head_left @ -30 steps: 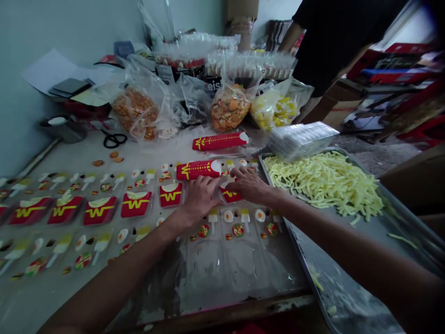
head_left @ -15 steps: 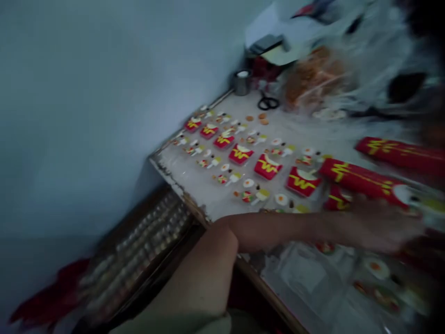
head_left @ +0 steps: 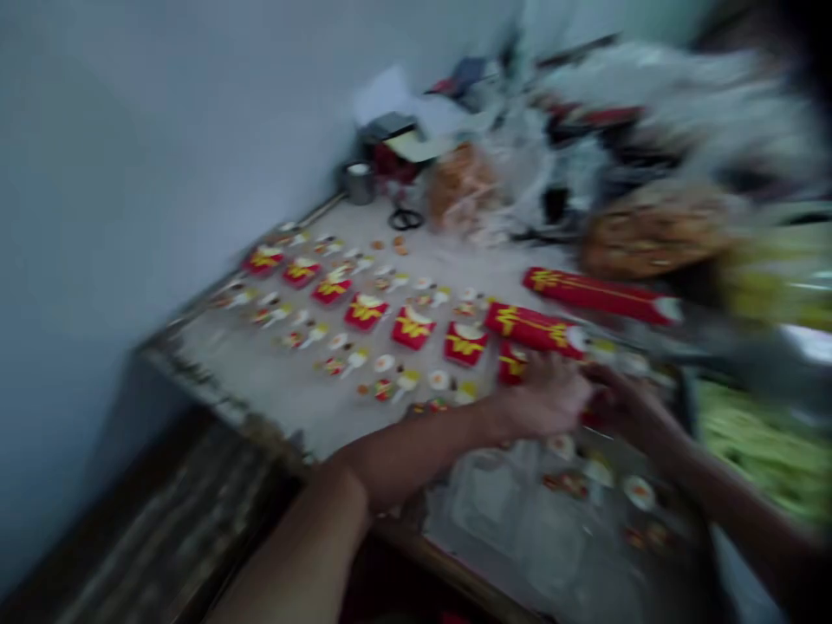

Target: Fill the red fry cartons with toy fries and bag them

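Observation:
My left hand [head_left: 555, 397] reaches across the table, its fingers smeared by motion. Close against it, my right hand [head_left: 614, 394] has its fingers drawn together. Something red shows between and below the hands, too blurred to name. Just above them lies a stack of nested red fries cartons [head_left: 534, 328] with yellow marks, and behind it a second, longer red stack [head_left: 598, 296]. To the left runs a row of single small red fries cartons [head_left: 414, 328]. Along both sides of that row lie little groups of miniature food pieces, including fried eggs [head_left: 438, 380].
Clear plastic packs [head_left: 487, 494] lie at the near table edge. Scissors [head_left: 406, 218], a metal cup [head_left: 359, 183] and bags of orange-brown pieces [head_left: 656, 230] stand at the back. A tub of pale yellow-green pieces [head_left: 760, 442] is on the right. The wall [head_left: 162, 173] borders the left.
The view has swung right, so the table contents appear further left. My right hand and forearm now show clearly beside my left hand. The carton row looks unmoved.

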Demonstrator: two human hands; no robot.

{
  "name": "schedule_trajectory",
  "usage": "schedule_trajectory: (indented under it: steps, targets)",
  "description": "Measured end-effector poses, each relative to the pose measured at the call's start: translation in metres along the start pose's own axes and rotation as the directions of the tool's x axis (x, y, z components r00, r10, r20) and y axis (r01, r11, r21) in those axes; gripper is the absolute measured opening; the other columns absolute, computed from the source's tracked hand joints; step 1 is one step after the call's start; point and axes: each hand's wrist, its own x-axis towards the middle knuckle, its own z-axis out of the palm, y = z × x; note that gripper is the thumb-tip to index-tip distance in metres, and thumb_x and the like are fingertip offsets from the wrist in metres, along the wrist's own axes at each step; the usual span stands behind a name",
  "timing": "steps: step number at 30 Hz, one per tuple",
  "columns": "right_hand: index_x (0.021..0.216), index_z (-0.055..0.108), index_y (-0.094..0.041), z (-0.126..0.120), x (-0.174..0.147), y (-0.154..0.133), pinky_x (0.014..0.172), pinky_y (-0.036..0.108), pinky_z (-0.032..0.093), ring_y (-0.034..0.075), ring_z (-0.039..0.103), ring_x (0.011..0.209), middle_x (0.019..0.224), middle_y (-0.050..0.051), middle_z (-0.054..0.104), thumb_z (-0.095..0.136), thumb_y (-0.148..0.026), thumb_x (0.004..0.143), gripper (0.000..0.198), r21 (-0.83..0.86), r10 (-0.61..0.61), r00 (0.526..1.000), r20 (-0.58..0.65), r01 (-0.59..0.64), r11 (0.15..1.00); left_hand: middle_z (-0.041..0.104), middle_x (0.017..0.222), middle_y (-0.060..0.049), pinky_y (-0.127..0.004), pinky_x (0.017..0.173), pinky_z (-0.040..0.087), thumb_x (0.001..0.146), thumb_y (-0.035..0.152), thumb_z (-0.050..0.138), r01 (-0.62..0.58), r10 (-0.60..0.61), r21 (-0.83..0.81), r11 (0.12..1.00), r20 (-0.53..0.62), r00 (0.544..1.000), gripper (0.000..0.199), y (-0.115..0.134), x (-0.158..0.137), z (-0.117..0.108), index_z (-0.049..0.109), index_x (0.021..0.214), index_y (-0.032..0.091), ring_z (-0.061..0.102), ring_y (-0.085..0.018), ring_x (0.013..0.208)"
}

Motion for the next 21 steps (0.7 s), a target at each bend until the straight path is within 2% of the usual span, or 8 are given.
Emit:
schedule_trajectory:
  steps: [4,8,10,12,14,17,19,21]
  targets:
    - [0.118,0.059,-0.023,-0.038,-0.014,0.018,0.074,0.034,0.05,0.021,0.07,0.08,0.093,0.009,0.075,0.059,-0.041,0.089,0.034,0.152,0.039,0.999,0.017,-0.041,0.987,0.071,0.115,-0.018,-0.048,0.09,0.052,0.088,0.015,0.056,-0.004,0.002,-0.015,1.0,-0.106,0.994,0.032,-0.013,0.011,-0.004,0.07,0.116,0.011,0.064,-0.033,0.111]
    - [0.097,0.072,-0.021,-0.052,0.002,0.006,0.079,0.033,0.047,0.021,0.066,0.083,0.094,0.007,0.074,0.063,-0.04,0.09,0.022,0.098,0.104,0.983,-0.151,-0.09,0.991,0.073,0.107,-0.013,-0.045,0.092,0.051,0.086,0.026,0.066,0.024,-0.023,-0.001,1.0,-0.215,0.976,0.029,-0.06,0.009,-0.024,0.069,0.113,0.016,0.065,-0.031,0.104]
    - [0.092,0.076,-0.021,-0.051,0.015,-0.004,0.084,0.034,0.044,0.023,0.064,0.09,0.097,0.009,0.074,0.058,-0.039,0.093,0.026,0.031,0.191,0.95,-0.246,-0.19,0.981,0.07,0.118,-0.012,-0.044,0.099,0.048,0.08,0.034,0.074,0.05,-0.039,0.024,0.998,-0.325,0.945,0.046,-0.086,0.017,-0.033,0.067,0.122,0.018,0.06,-0.031,0.114]
    - [0.09,0.078,-0.019,-0.046,0.03,-0.011,0.085,0.035,0.042,0.025,0.062,0.098,0.098,0.011,0.073,0.056,-0.04,0.094,0.03,-0.011,0.291,0.921,-0.26,-0.304,0.953,0.063,0.134,-0.013,-0.043,0.105,0.045,0.073,0.042,0.081,-0.001,0.015,0.039,0.999,-0.358,0.934,0.072,-0.103,0.038,-0.034,0.058,0.136,0.018,0.054,-0.032,0.124]
    - [0.086,0.078,-0.016,-0.039,0.046,-0.013,0.077,0.032,0.04,0.024,0.062,0.091,0.09,0.011,0.072,0.054,-0.039,0.094,0.034,0.035,0.397,0.9,-0.179,-0.398,0.917,0.056,0.145,-0.014,-0.043,0.11,0.041,0.069,0.05,0.081,-0.075,0.086,0.047,0.996,-0.317,0.944,0.088,-0.108,0.066,-0.03,0.051,0.144,0.015,0.05,-0.032,0.131]
    - [0.077,0.075,-0.013,-0.035,0.059,-0.013,0.062,0.028,0.033,0.017,0.058,0.068,0.07,0.005,0.067,0.051,-0.034,0.093,0.035,0.147,0.496,0.866,-0.065,-0.484,0.863,0.06,0.142,-0.011,-0.038,0.109,0.042,0.07,0.053,0.078,-0.138,0.138,0.018,0.99,-0.192,0.972,0.078,-0.101,0.098,-0.021,0.058,0.137,0.018,0.055,-0.029,0.128]
    - [0.077,0.073,-0.015,-0.039,0.056,-0.012,0.06,0.027,0.031,0.015,0.056,0.065,0.069,0.003,0.067,0.05,-0.032,0.093,0.033,0.159,0.552,0.83,-0.081,-0.536,0.829,0.065,0.135,-0.007,-0.032,0.103,0.045,0.07,0.053,0.077,-0.171,0.165,-0.038,0.985,-0.127,0.978,0.067,-0.096,0.106,-0.019,0.063,0.128,0.021,0.062,-0.025,0.117]
    - [0.082,0.072,-0.018,-0.049,0.043,-0.011,0.065,0.029,0.032,0.017,0.057,0.073,0.081,0.004,0.071,0.05,-0.033,0.093,0.029,0.141,0.609,0.777,-0.162,-0.592,0.793,0.064,0.137,-0.006,-0.03,0.102,0.046,0.07,0.059,0.075,-0.197,0.181,-0.094,0.976,-0.15,0.972,0.075,-0.093,0.108,-0.021,0.059,0.133,0.021,0.062,-0.024,0.118]
